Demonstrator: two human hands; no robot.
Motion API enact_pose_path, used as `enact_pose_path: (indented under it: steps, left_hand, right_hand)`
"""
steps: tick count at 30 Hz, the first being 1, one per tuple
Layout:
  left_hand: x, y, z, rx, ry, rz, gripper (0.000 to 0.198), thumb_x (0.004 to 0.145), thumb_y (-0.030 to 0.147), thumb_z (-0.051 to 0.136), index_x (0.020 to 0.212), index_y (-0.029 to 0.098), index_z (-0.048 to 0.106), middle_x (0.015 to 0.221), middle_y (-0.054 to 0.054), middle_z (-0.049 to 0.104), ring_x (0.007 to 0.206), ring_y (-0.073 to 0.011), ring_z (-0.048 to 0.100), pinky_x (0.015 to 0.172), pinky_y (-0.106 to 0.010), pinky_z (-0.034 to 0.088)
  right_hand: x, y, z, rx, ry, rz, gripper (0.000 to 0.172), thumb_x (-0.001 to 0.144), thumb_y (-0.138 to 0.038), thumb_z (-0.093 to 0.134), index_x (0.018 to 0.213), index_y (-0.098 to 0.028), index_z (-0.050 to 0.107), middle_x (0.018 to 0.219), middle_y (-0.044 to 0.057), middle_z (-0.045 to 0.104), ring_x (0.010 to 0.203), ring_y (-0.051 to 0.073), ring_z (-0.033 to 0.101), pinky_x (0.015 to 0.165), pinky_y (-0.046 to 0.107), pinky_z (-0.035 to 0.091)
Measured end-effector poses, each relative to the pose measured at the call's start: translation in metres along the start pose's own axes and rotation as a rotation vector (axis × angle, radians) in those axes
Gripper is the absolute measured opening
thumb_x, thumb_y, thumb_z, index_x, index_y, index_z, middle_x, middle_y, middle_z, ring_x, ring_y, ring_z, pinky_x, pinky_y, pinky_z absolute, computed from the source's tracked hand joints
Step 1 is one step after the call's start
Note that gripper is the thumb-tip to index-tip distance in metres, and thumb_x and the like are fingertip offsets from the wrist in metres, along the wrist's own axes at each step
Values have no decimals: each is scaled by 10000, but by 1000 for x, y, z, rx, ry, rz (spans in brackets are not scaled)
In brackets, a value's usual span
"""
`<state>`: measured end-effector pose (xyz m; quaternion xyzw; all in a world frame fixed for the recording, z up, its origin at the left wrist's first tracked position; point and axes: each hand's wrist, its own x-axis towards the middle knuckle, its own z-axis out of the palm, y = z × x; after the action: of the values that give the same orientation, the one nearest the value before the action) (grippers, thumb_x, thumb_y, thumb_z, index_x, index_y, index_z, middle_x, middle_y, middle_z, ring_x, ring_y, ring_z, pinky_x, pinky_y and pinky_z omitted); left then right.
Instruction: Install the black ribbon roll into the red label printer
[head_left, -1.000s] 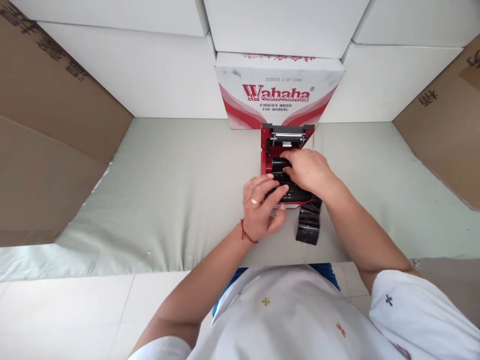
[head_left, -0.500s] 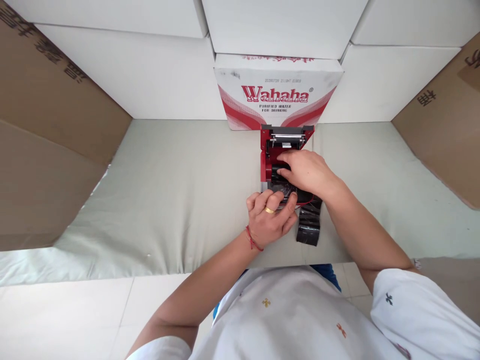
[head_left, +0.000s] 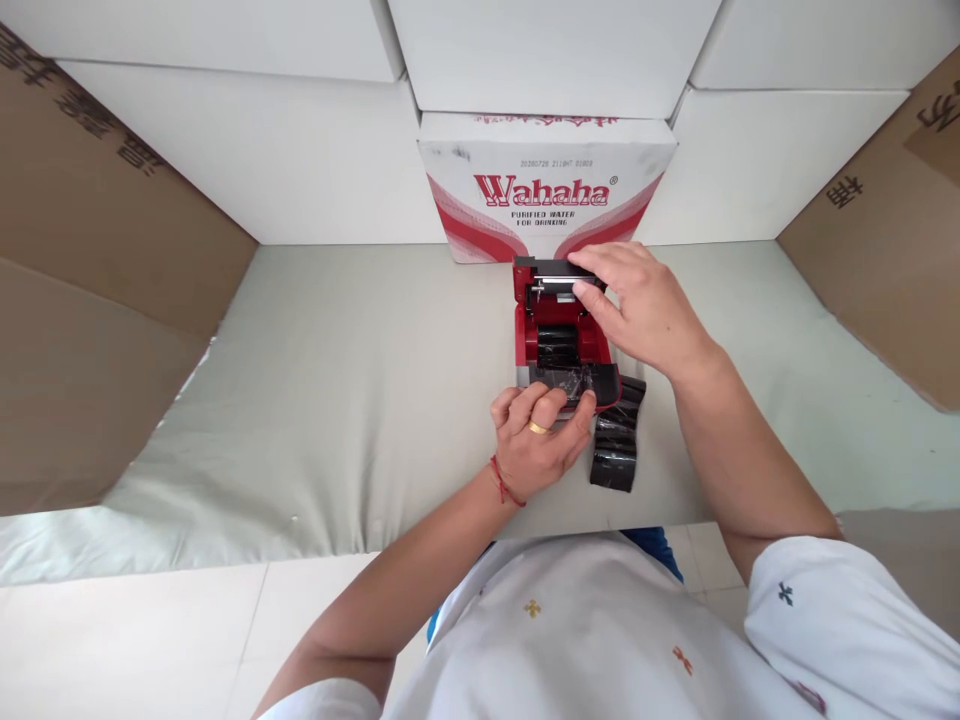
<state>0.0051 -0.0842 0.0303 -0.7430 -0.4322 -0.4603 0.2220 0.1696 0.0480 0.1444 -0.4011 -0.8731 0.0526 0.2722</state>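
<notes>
While its lid (head_left: 551,267) stands raised, the red device (head_left: 592,346) holds black film (head_left: 557,345).

Far side's got a red-and-white Wahaha water carton (head_left: 546,190) in front of stacked white boxes (head_left: 262,150). Big brown cardboard box (head_left: 112,300) on the left, another brown box (head_left: 885,235) right, wrinkly pale green cloth (head_left: 360,400) between, light floor tiles (head_left: 142,640) near.

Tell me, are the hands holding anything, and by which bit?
The right hand holds the lid of the red machine by its top edge, near the right corner. The left hand touches the black film; whether it grips cannot be told.
</notes>
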Motion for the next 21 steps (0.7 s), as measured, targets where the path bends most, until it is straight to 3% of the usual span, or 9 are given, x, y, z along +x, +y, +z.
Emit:
enact_pose_path:
  steps: [5, 9, 14, 18, 21]
  left_hand:
    - [-3, 4, 2, 3, 11, -30, 208, 949, 246, 738, 1121, 286, 847, 914, -67, 693, 1016, -241, 601, 984, -416, 393]
    - [-11, 4, 5, -44, -3, -68, 324, 941, 250, 756, 1238, 362, 820, 947, -56, 702, 1007, -239, 611, 958, -417, 382]
    - [-13, 4, 7, -38, -14, -94, 339, 934, 277, 761, 1248, 391, 817, 932, -55, 686, 1002, -241, 612, 950, -429, 381]
    - [-6, 4, 4, -19, 16, -64, 212, 949, 268, 739, 1118, 343, 842, 899, -55, 669, 983, -233, 599, 926, -414, 392]
    - [-3, 5, 3, 1, 26, -47, 166, 961, 250, 714, 1049, 308, 842, 872, -56, 652, 960, -226, 589, 912, -402, 402]
  right_hand:
    - [-25, -30, -24, -61, -181, 60, 427, 1093, -284, 488, 1439, -197, 722, 1403, 118, 784, 1279, 322, 704, 1112, 463, 537]
    - [-41, -40, -35, -130, -409, 70, 409, 1094, -235, 453, 1398, -202, 725, 1205, 124, 834, 1091, 295, 761, 892, 370, 557]
    - [-43, -44, -34, -255, -531, 41, 311, 1044, -182, 510, 1223, -202, 764, 1019, 125, 834, 879, 285, 749, 705, 345, 455]
    - [-36, -54, -34, -410, -649, 15, 223, 984, -164, 554, 1089, -181, 750, 860, 117, 801, 703, 278, 705, 579, 364, 305]
    - [-33, -59, -33, -459, -688, -4, 212, 947, -132, 561, 1063, -173, 734, 830, 112, 794, 679, 280, 709, 551, 369, 245]
